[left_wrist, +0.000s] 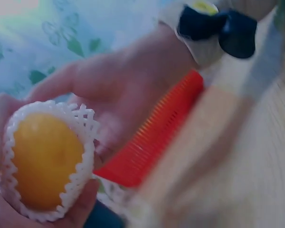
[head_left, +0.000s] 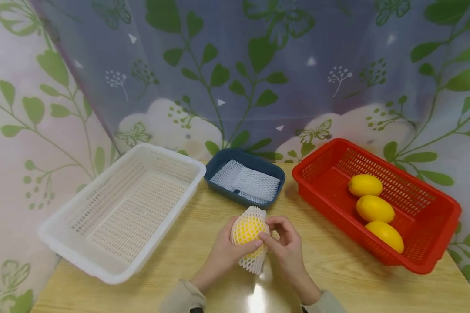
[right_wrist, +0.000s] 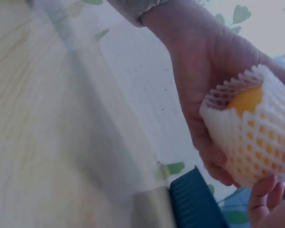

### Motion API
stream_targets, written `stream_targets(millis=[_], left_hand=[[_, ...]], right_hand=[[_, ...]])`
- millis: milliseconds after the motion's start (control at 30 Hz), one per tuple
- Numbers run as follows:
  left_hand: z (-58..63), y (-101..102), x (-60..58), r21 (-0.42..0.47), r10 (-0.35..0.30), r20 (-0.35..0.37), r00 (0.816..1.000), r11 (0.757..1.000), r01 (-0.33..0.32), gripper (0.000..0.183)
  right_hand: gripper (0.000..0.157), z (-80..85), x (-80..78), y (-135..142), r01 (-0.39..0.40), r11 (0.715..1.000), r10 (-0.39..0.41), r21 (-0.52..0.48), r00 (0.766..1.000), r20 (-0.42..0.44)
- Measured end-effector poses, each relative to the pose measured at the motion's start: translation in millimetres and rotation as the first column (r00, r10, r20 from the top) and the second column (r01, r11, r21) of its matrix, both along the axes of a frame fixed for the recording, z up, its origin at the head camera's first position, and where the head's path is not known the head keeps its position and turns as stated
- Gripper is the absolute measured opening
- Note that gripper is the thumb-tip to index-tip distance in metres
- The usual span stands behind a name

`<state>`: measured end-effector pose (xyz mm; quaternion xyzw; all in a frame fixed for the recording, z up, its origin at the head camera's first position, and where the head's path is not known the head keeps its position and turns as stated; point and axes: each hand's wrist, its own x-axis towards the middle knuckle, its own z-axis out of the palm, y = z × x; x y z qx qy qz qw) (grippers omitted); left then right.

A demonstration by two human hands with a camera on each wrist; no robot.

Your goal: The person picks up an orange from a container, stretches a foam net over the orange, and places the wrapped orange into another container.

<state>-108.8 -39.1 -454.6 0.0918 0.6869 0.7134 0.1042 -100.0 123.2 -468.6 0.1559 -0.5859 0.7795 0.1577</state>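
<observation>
My left hand (head_left: pixel 224 248) curls round the yellow fruit (head_left: pixel 246 229), steadying it near me, between white basket (head_left: pixel 133 217) and red basket (head_left: pixel 329 213), so my right hand (head_left: pixel 288 244) can pinch the foam net (head_left: pixel 253 264), apparently at its edge.

Curtained nook, home or workroom hard to say: leaf-print curtains (head_left: pixel 219 82) around wood-grain table (head_left: pixel 180 252) with plastic baskets (head_left: pixel 329 213).

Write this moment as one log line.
left fingers: holding yellow fruit; right fingers: pinching foam net; red basket: three fruits; blue tray: white netting
</observation>
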Motion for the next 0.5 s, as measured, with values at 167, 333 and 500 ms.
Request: stream_targets(millis=[167,333,500], left_hand=[[28.9,-12,7.5,0.024,0.009,0.067,0.998,1.0,-0.01,0.061],[53.7,-31,13.9,0.062,-0.014,0.106,0.994,0.998,0.008,0.062],[72.4,-57,14.0,0.028,-0.041,0.075,0.996,0.999,0.039,0.061]], right_hand=[[0.015,13.1,-4.0,-6,-0.062,0.996,0.056,-0.064,0.994,-0.096],[0.012,20.2,-19.0,-17,-0.096,0.995,0.089,-0.023,0.973,-0.211],[0.01,24.7,-37.8,-32,0.008,0.993,0.022,0.115,0.967,-0.253]])
